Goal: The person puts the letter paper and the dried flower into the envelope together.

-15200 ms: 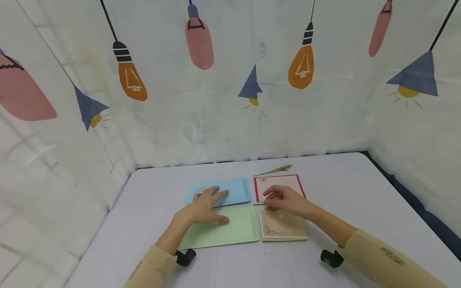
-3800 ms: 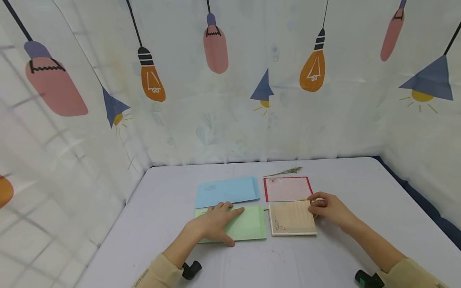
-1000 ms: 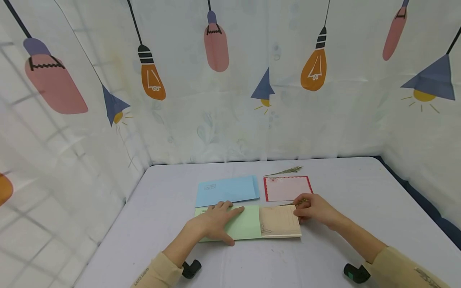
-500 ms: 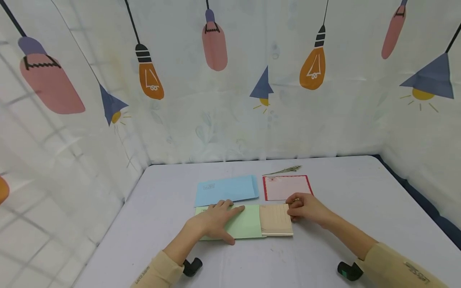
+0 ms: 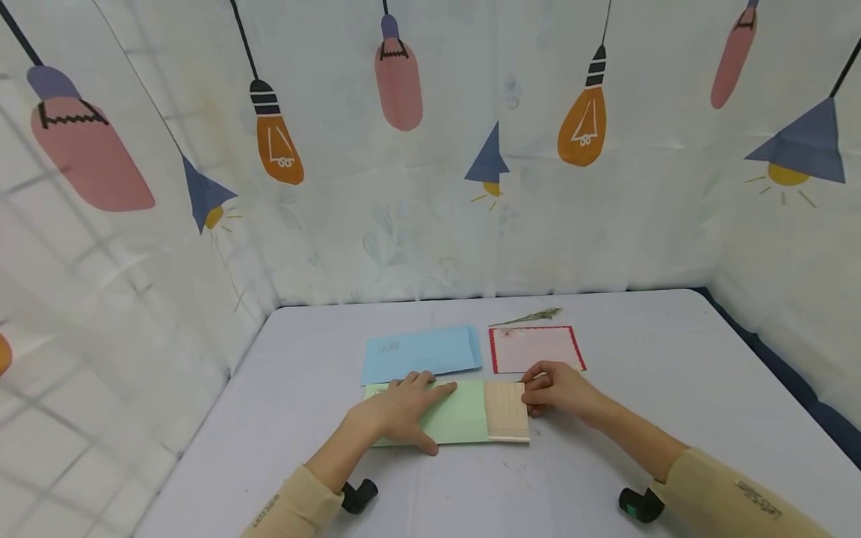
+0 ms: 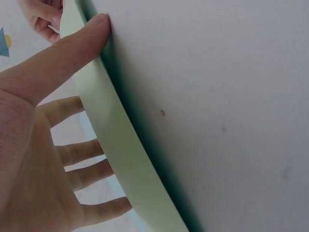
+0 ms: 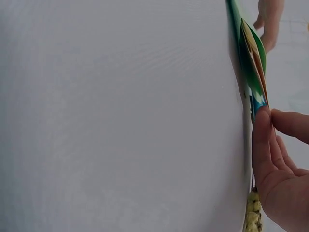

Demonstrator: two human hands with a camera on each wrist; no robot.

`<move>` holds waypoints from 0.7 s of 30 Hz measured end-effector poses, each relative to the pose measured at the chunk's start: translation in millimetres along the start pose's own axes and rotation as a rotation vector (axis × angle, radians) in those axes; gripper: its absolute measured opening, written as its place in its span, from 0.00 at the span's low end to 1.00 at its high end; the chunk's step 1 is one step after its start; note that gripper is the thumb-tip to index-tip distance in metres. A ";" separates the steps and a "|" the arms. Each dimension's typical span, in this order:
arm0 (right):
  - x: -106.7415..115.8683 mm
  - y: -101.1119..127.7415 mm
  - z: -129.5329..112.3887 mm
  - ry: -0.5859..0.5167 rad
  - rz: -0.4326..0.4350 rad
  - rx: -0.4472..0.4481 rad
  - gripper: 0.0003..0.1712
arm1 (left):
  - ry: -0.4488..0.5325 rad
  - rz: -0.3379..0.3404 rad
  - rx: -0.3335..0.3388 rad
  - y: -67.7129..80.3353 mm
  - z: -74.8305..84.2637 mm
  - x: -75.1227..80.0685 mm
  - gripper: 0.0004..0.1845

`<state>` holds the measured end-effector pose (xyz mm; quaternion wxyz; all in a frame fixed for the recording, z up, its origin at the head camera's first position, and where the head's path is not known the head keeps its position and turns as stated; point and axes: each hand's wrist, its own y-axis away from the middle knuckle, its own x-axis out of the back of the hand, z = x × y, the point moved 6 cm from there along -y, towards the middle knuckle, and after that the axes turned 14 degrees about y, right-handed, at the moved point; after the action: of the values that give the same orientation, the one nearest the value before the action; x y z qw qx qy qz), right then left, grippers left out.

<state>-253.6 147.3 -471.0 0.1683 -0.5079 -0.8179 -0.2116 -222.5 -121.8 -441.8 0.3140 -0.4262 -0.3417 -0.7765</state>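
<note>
In the head view my left hand (image 5: 400,415) rests with spread fingers on a light green envelope (image 5: 464,418) lying flat. The left wrist view has the thumb (image 6: 91,41) at the envelope's near edge. My right hand (image 5: 565,390) pinches the right edge of a beige card (image 5: 507,411) between thumb and fingers. Most of this card is inside the envelope's right-hand opening; a lined strip sticks out. In the right wrist view the envelope's mouth (image 7: 252,63) gapes around the card.
A blue envelope (image 5: 417,353) lies behind the green one. To its right is a pink card with a red border (image 5: 534,347), and behind that a dried sprig (image 5: 534,316). A yellowish flower-like cluster (image 7: 253,215) shows below the right hand. Patterned white cloth (image 5: 430,239) hangs behind the table.
The beige card, lying apart to the right 3.8 seconds ago, has slid left into the green envelope, deeper over the last second. My right hand moved left with it; my left hand stayed.
</note>
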 end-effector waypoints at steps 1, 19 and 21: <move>-1.8 -0.7 0.0 0.000 -0.002 -0.005 0.21 | 0.000 0.000 0.000 -0.1 -0.1 -0.3 0.54; -13.0 -5.7 -7.7 -0.076 -0.032 -0.020 0.20 | 0.007 0.010 -0.002 0.9 2.4 0.7 0.54; -14.2 -6.0 -8.7 -0.079 -0.036 -0.020 0.20 | 0.007 0.010 0.000 0.9 2.2 0.6 0.54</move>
<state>-252.4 129.7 -471.5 0.1269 -0.5026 -0.8309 -0.2022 -221.1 -120.7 -440.2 0.3192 -0.4251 -0.3384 -0.7765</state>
